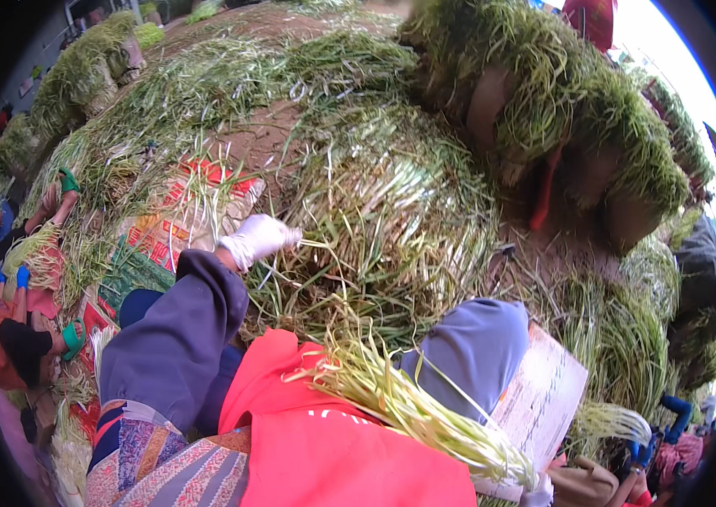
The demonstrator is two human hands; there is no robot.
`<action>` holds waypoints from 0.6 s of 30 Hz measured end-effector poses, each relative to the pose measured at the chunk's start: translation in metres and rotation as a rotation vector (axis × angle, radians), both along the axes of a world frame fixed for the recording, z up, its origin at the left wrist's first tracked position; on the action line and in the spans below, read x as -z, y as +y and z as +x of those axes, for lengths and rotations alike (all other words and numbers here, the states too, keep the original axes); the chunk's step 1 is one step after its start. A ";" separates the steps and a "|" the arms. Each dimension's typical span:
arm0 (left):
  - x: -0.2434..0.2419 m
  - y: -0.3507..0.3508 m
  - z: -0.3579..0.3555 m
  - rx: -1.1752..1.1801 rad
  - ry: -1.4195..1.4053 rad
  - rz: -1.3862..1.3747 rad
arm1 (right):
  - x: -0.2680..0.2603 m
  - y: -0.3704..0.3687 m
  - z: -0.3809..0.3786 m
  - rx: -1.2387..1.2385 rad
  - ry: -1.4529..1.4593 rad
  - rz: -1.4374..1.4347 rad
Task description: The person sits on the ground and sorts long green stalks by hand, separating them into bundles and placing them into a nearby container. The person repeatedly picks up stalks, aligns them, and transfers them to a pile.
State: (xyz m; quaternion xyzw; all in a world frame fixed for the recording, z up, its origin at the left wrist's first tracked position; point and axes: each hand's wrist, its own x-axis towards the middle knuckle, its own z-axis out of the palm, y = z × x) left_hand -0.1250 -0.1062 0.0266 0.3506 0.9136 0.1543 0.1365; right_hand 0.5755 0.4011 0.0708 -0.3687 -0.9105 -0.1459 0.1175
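My left hand (259, 241), in a white glove, reaches out over the near left side of a heap of green leafy stalks (377, 222). Its fingers are closed, and a thin pale stem (315, 243) sticks out from their tips. A bundle of long yellow-green stalks (421, 412) lies slantwise across my red apron (345, 456) and over my right knee. The pale ends of this bundle are gripped by my right hand (541, 493), also white-gloved and mostly cut off by the lower edge.
Printed woven sacks (161, 234) lie left of the heap. A pale board (538, 396) bearing writing is beside my right knee. Large stalk bundles (541, 95) stand at back right. Co-workers' hands in blue handle stalks at far left (22, 277) and lower right (643, 451).
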 end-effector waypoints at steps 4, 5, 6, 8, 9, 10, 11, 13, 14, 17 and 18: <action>-0.023 0.037 0.036 -0.060 0.296 -0.031 | -0.023 -0.007 0.012 0.049 0.049 0.063; -0.034 0.058 0.053 0.121 0.197 0.206 | -0.028 -0.011 0.013 0.066 0.065 0.077; -0.043 0.081 0.074 0.271 0.114 0.446 | -0.029 -0.016 0.013 0.079 0.076 0.090; -0.055 0.128 0.131 0.579 0.051 0.616 | -0.022 -0.030 0.009 0.102 0.095 0.098; -0.057 0.143 0.163 0.637 -0.018 0.526 | -0.012 -0.039 0.004 0.099 0.100 0.098; -0.059 0.155 0.183 0.671 -0.115 0.287 | 0.001 -0.050 -0.002 0.104 0.102 0.088; -0.058 0.160 0.188 0.700 -0.253 0.125 | 0.013 -0.060 -0.007 0.107 0.102 0.070; -0.052 0.148 0.189 0.634 -0.685 0.033 | 0.035 -0.079 -0.014 0.100 0.102 0.037; -0.049 0.136 0.182 0.591 -0.896 -0.097 | 0.043 -0.086 -0.016 0.101 0.101 0.028; -0.045 0.087 0.176 0.656 -1.029 -0.201 | 0.054 -0.101 -0.015 0.110 0.087 -0.018; -0.046 0.075 0.178 0.656 -1.043 -0.203 | 0.055 -0.103 -0.013 0.112 0.083 -0.026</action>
